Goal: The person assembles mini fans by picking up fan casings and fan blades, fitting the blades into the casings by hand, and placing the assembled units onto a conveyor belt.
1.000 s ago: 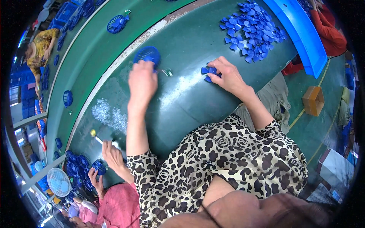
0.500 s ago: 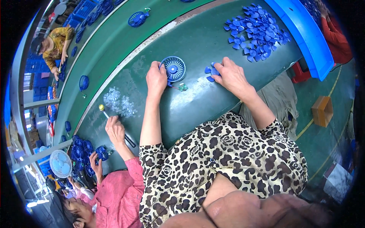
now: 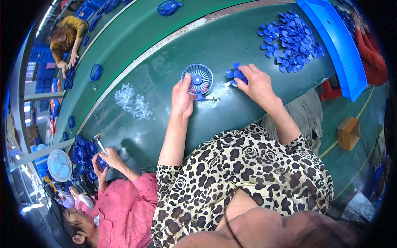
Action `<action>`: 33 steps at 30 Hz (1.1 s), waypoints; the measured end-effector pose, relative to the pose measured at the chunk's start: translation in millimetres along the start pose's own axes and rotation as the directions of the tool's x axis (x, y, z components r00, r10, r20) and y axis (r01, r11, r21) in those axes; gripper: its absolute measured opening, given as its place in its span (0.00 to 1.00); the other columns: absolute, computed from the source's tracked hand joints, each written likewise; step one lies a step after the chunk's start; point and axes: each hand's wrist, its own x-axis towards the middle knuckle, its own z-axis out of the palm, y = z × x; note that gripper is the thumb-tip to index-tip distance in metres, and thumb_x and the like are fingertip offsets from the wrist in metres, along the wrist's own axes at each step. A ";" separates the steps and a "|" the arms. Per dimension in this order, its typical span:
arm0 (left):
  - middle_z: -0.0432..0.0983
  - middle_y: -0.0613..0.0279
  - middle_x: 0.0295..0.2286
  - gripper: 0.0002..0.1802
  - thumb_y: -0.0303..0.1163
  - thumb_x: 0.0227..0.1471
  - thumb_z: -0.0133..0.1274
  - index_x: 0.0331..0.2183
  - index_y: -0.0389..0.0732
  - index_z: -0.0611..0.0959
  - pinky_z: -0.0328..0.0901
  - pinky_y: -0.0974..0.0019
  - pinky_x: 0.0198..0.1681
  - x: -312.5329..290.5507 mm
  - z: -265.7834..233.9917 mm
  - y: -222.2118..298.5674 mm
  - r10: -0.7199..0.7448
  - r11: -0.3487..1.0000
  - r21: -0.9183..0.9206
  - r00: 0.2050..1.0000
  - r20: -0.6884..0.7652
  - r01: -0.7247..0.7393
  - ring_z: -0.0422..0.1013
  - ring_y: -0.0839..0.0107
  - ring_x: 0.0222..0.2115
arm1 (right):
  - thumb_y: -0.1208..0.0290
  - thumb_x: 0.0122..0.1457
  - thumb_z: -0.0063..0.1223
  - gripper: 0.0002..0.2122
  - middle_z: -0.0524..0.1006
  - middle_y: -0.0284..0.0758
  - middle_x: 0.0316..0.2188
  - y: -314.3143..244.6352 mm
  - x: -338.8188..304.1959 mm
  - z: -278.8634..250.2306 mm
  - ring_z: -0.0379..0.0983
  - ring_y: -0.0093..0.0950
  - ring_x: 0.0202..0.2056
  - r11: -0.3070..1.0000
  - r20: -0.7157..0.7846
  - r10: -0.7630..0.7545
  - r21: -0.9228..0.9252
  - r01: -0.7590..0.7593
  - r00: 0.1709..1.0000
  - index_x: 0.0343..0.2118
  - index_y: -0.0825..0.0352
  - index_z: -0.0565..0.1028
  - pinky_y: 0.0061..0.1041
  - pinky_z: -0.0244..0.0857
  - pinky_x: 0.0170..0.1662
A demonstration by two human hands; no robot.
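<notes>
My left hand (image 3: 182,98) grips a round blue fan housing (image 3: 202,87) by its rim, thumb over the edge, with the slatted open face turned up. From its lower side a short stem and a small green part with wires (image 3: 215,99) stick out. To the right, my right hand (image 3: 257,84) pinches a blue fan blade (image 3: 236,68) between thumb and fingers, a little apart from the housing. Whether more than one blade is in those fingers is partly hidden. A heap of loose blue fan blades (image 3: 291,43) lies farther right on the green table.
A long blue tray (image 3: 338,51) stands at the table's right end. Small clear pieces (image 3: 133,102) lie left of my arm. At lower left a co-worker in pink (image 3: 126,206) holds a hammer (image 3: 99,141) near blue fans (image 3: 84,155). Beyond runs a green conveyor belt (image 3: 124,53) carrying fan housings.
My left hand has moved right with the housing, now tilted up and held from below. My right hand has lifted a blade off the table. The co-worker's hammer has moved toward the fans.
</notes>
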 end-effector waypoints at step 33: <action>0.71 0.63 0.26 0.16 0.42 0.52 0.52 0.31 0.38 0.76 0.64 0.66 0.29 116.4 -41.4 116.0 0.429 0.876 0.275 0.901 -0.064 -0.397 0.67 0.73 0.27 | 0.65 0.53 0.56 0.19 0.76 0.40 0.35 -29.2 75.1 18.2 0.73 0.24 0.34 0.672 0.088 -0.031 0.739 -0.044 0.996 0.44 0.73 0.71 0.24 0.67 0.38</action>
